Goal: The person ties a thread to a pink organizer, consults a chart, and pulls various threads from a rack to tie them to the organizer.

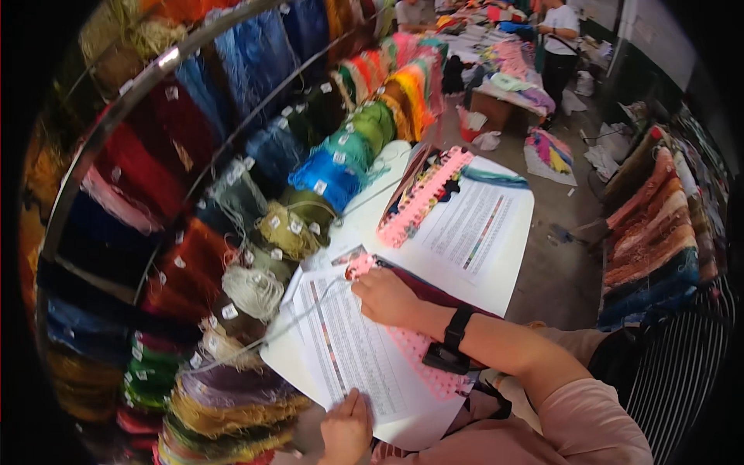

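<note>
Bending over the upper end of the near pink perforated strip point(422, 363), the right hand point(385, 298) has its fingers curled inward, the strip running out from under the hand toward the person's body; whether this grip is clamped on the strip or on the thread cannot be told, as the fingertips are hidden. A pale grey-blue thread point(288, 325) stretches from beside those fingers, across the near printed sheet point(333, 341), to the yarn skeins at the left. The left hand point(346, 434) rests on the sheet's lower edge, fingers close together, though whether they pinch the paper cannot be told. Dark red yarn point(449, 299) lies partly behind the right forearm, which, with its black wristband point(459, 329), covers part of the strip. Farther along the white surface point(484, 291), a second pink strip point(425, 199) with coloured yarns lies beside another printed sheet point(473, 232), with a teal yarn bundle point(496, 179) across its top. Close on the left, crowding the surface's edge, hang bright blue skeins point(325, 182) and a cream skein point(252, 288).
</note>
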`<state>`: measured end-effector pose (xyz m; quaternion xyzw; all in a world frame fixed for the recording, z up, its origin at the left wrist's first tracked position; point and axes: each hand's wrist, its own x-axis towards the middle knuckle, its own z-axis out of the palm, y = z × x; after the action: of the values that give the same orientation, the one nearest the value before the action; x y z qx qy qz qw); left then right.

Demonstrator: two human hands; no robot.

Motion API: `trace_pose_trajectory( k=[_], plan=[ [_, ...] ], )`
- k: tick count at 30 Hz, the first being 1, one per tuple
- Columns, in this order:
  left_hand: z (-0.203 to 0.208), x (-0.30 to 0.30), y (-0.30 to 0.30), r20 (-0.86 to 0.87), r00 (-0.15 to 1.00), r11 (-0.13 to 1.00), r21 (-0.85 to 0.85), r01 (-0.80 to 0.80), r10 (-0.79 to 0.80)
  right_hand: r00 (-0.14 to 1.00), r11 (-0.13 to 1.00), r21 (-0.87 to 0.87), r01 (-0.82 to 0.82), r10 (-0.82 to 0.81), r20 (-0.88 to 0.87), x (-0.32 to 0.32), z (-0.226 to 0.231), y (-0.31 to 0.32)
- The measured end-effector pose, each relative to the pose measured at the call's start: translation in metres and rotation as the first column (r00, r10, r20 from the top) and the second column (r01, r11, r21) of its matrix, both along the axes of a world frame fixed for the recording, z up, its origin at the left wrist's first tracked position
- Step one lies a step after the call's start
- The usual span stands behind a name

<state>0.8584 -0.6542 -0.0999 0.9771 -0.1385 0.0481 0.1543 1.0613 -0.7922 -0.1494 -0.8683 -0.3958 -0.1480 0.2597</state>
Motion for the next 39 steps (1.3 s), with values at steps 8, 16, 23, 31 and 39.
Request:
trace_pose_trajectory(
  k=[8, 16, 23, 31, 39],
  plan=[
    [0.004, 0.011, 0.016, 0.005, 0.992, 0.99, -0.071, 0.124, -0.124, 0.999, 0.997, -0.058, 0.047, -0.048, -0.01, -0.003, 0.001, -0.002],
    [-0.011, 0.014, 0.036, 0.057, 0.967, 0.962, -0.103, 0.252, -0.247, 0.942, 0.958, -0.005, 0.286, -0.282, -0.181, -0.037, 0.028, 0.001],
    [-0.002, 0.016, 0.028, -0.114, 0.953, 0.945, -0.203, 0.256, -0.282, 0.864, 0.87, 0.003, 0.493, -0.49, -0.118, -0.104, 0.019, -0.033],
    [-0.026, 0.025, 0.044, 0.005, 0.967, 0.896, -0.376, 0.237, -0.254, 0.847, 0.864, 0.103, 0.493, -0.45, -0.283, -0.112, 0.006, -0.035],
    [-0.011, 0.012, 0.053, -0.046, 0.987, 0.924, -0.348, -0.158, 0.151, 0.882, 0.915, -0.021, 0.403, -0.394, -0.257, -0.104, 0.03, -0.036]
  ],
)
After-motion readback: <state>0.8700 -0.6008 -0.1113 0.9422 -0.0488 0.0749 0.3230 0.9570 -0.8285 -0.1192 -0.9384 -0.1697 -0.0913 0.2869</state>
